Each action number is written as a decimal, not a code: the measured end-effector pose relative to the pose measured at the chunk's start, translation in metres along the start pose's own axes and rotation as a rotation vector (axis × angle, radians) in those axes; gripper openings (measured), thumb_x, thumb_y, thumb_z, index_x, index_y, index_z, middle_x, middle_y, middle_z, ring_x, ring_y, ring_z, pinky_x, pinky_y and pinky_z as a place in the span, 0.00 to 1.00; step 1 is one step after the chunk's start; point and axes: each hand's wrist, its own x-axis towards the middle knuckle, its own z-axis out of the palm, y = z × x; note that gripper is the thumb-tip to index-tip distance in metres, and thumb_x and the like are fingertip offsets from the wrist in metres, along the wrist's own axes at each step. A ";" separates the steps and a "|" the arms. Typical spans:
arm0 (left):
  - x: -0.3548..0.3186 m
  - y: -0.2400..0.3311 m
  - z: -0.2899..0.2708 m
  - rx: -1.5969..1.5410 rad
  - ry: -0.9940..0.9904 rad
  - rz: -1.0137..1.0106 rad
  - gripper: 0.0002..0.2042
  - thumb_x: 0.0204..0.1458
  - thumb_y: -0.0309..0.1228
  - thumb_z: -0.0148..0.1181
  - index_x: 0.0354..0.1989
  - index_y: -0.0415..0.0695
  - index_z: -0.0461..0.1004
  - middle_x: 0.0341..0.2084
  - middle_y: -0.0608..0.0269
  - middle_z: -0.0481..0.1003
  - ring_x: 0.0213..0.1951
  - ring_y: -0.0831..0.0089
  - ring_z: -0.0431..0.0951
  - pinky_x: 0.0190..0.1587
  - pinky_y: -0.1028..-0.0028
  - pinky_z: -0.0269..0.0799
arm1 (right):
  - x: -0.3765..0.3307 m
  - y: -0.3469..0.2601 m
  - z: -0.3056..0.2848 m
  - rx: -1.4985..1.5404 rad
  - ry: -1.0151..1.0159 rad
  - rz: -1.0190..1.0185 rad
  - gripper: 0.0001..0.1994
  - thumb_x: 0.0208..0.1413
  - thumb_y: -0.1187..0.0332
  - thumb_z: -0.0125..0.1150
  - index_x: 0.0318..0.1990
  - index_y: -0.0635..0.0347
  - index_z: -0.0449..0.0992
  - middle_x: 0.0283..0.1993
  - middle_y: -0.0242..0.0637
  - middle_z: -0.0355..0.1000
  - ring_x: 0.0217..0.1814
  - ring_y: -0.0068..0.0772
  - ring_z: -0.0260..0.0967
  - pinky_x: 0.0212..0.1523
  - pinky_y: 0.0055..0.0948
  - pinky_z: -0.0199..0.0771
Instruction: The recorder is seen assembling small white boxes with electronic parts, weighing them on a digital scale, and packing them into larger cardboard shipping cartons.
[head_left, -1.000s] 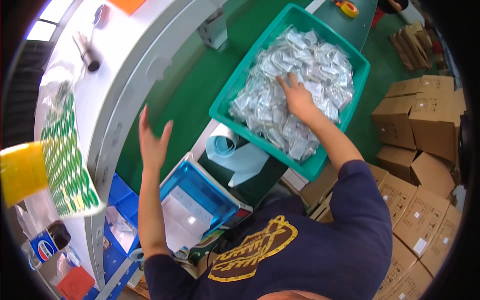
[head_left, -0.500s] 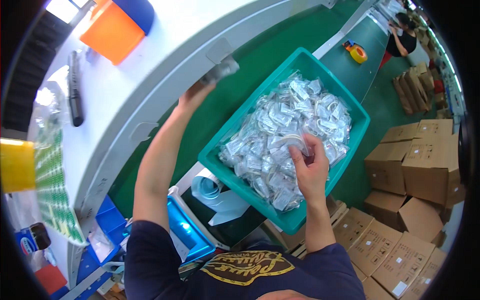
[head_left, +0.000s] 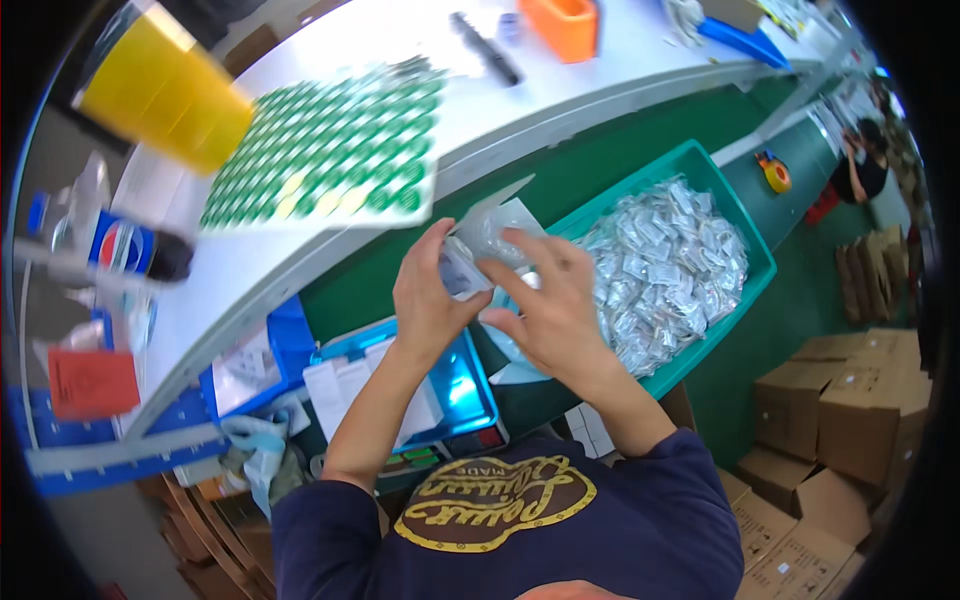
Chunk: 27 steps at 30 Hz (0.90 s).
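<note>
L hand (head_left: 428,300) + R hand (head_left: 553,305) — both pinching one clear plastic pouch (head_left: 480,240), fingers curled round it, held over green conveyor belt (head_left: 600,160) | teal bin (head_left: 752,262) on my R — full of sealed packets (head_left: 665,265), so most left, I reckon | sticker sheet (head_left: 330,150) on white bench (head_left: 300,250).

Both hands meet over the green belt: the left hand (head_left: 428,300) and right hand (head_left: 548,305) pinch what looks like a small clear packet (head_left: 470,258). Right of them sits a teal bin (head_left: 745,235) of silvery sachets (head_left: 660,265); a green-dotted sticker sheet (head_left: 330,150) lies far left.
</note>
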 end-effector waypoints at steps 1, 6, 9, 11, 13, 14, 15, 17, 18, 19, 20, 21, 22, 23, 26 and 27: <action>-0.019 0.004 -0.026 -0.100 -0.015 -0.104 0.48 0.29 0.34 0.78 0.63 0.38 0.58 0.52 0.47 0.71 0.54 0.50 0.72 0.54 0.61 0.71 | -0.012 -0.012 -0.010 0.010 0.064 0.021 0.21 0.51 0.60 0.69 0.49 0.59 0.74 0.59 0.47 0.65 0.55 0.49 0.65 0.53 0.47 0.64; -0.138 0.024 -0.131 -0.400 -0.014 -0.206 0.45 0.34 0.34 0.76 0.64 0.40 0.58 0.55 0.45 0.69 0.54 0.52 0.74 0.51 0.62 0.74 | -0.040 -0.089 0.007 0.690 -0.224 0.075 0.24 0.53 0.54 0.66 0.52 0.61 0.72 0.61 0.51 0.62 0.62 0.54 0.62 0.61 0.44 0.61; -0.186 0.029 -0.176 -0.414 -0.045 -0.171 0.43 0.36 0.34 0.75 0.64 0.41 0.60 0.57 0.44 0.66 0.54 0.54 0.74 0.49 0.63 0.75 | -0.065 -0.142 0.026 0.836 -0.374 0.091 0.23 0.53 0.58 0.66 0.52 0.61 0.72 0.61 0.53 0.61 0.63 0.53 0.62 0.63 0.42 0.60; -0.208 0.035 -0.203 -0.317 -0.132 -0.132 0.39 0.39 0.35 0.74 0.62 0.42 0.63 0.60 0.44 0.64 0.53 0.55 0.74 0.48 0.64 0.76 | -0.080 -0.170 0.037 0.899 -0.442 0.098 0.22 0.53 0.60 0.66 0.52 0.61 0.72 0.61 0.54 0.61 0.64 0.52 0.62 0.64 0.41 0.60; -0.238 0.032 -0.213 -0.411 -0.142 -0.230 0.37 0.39 0.34 0.73 0.61 0.43 0.64 0.60 0.44 0.62 0.53 0.55 0.75 0.47 0.65 0.76 | -0.093 -0.191 0.049 0.860 -0.491 0.162 0.20 0.54 0.63 0.65 0.52 0.62 0.72 0.60 0.54 0.61 0.63 0.50 0.63 0.63 0.41 0.61; -0.252 0.030 -0.214 -0.504 -0.165 -0.306 0.36 0.40 0.34 0.72 0.60 0.43 0.65 0.61 0.44 0.61 0.52 0.56 0.75 0.46 0.66 0.76 | -0.099 -0.201 0.052 0.835 -0.509 0.200 0.20 0.54 0.64 0.64 0.52 0.62 0.72 0.59 0.55 0.62 0.63 0.49 0.64 0.62 0.40 0.62; -0.262 0.028 -0.216 -0.600 -0.194 -0.376 0.34 0.41 0.34 0.72 0.59 0.43 0.65 0.62 0.44 0.59 0.52 0.56 0.75 0.46 0.67 0.76 | -0.103 -0.213 0.057 0.825 -0.516 0.212 0.20 0.54 0.64 0.64 0.52 0.62 0.72 0.59 0.55 0.62 0.63 0.49 0.64 0.62 0.40 0.62; -0.270 0.026 -0.220 -0.672 -0.223 -0.422 0.33 0.42 0.34 0.71 0.59 0.42 0.65 0.62 0.45 0.59 0.52 0.57 0.75 0.45 0.68 0.76 | -0.109 -0.237 0.068 1.023 -0.329 0.214 0.17 0.56 0.64 0.60 0.50 0.63 0.72 0.58 0.52 0.64 0.57 0.41 0.66 0.63 0.39 0.60; -0.270 0.026 -0.221 -0.728 -0.249 -0.463 0.32 0.43 0.33 0.70 0.59 0.42 0.65 0.63 0.45 0.58 0.52 0.58 0.75 0.45 0.68 0.76 | -0.110 -0.244 0.072 1.115 -0.225 0.214 0.15 0.57 0.64 0.58 0.49 0.63 0.72 0.58 0.50 0.64 0.55 0.36 0.67 0.63 0.38 0.59; -0.270 0.024 -0.223 -0.783 -0.279 -0.502 0.31 0.44 0.33 0.69 0.58 0.42 0.65 0.63 0.46 0.58 0.52 0.58 0.75 0.45 0.69 0.76 | -0.107 -0.246 0.069 1.098 -0.216 0.230 0.15 0.57 0.64 0.58 0.49 0.63 0.72 0.58 0.50 0.64 0.55 0.36 0.67 0.63 0.38 0.59; -0.271 0.022 -0.226 -0.798 -0.295 -0.504 0.31 0.44 0.33 0.69 0.58 0.42 0.65 0.63 0.46 0.58 0.52 0.58 0.75 0.45 0.69 0.76 | -0.100 -0.245 0.061 1.007 -0.394 0.265 0.16 0.58 0.65 0.56 0.50 0.63 0.72 0.59 0.50 0.64 0.57 0.38 0.66 0.64 0.39 0.58; -0.271 0.021 -0.230 -0.765 -0.316 -0.463 0.31 0.45 0.32 0.69 0.59 0.42 0.65 0.64 0.46 0.57 0.52 0.59 0.75 0.45 0.69 0.77 | -0.092 -0.243 0.051 0.913 -0.569 0.303 0.16 0.58 0.66 0.55 0.51 0.64 0.72 0.60 0.50 0.64 0.59 0.39 0.65 0.65 0.40 0.57; -0.272 0.022 -0.233 -0.738 -0.343 -0.420 0.31 0.45 0.32 0.69 0.60 0.42 0.64 0.64 0.46 0.56 0.53 0.59 0.74 0.45 0.69 0.77 | -0.090 -0.244 0.042 0.812 -0.740 0.348 0.16 0.59 0.67 0.54 0.52 0.65 0.72 0.61 0.50 0.63 0.61 0.41 0.64 0.66 0.41 0.56; -0.275 0.024 -0.234 -0.707 -0.367 -0.376 0.32 0.46 0.31 0.68 0.60 0.42 0.63 0.65 0.46 0.56 0.53 0.59 0.74 0.46 0.69 0.77 | -0.090 -0.246 0.037 0.806 -0.733 0.374 0.16 0.59 0.67 0.54 0.52 0.65 0.72 0.61 0.50 0.63 0.61 0.41 0.64 0.66 0.41 0.56; -0.285 0.030 -0.217 -0.937 -0.189 -0.313 0.35 0.46 0.31 0.69 0.63 0.42 0.59 0.67 0.47 0.54 0.53 0.59 0.74 0.47 0.67 0.77 | -0.091 -0.245 0.023 0.862 -0.794 0.038 0.19 0.60 0.69 0.51 0.58 0.64 0.70 0.64 0.48 0.63 0.67 0.46 0.59 0.68 0.43 0.53; -0.288 0.032 -0.212 -1.038 -0.084 -0.284 0.37 0.46 0.31 0.69 0.64 0.42 0.57 0.67 0.47 0.53 0.54 0.59 0.74 0.48 0.66 0.77 | -0.093 -0.245 0.020 0.856 -0.789 0.052 0.19 0.60 0.69 0.51 0.58 0.64 0.70 0.64 0.48 0.63 0.67 0.46 0.59 0.68 0.43 0.53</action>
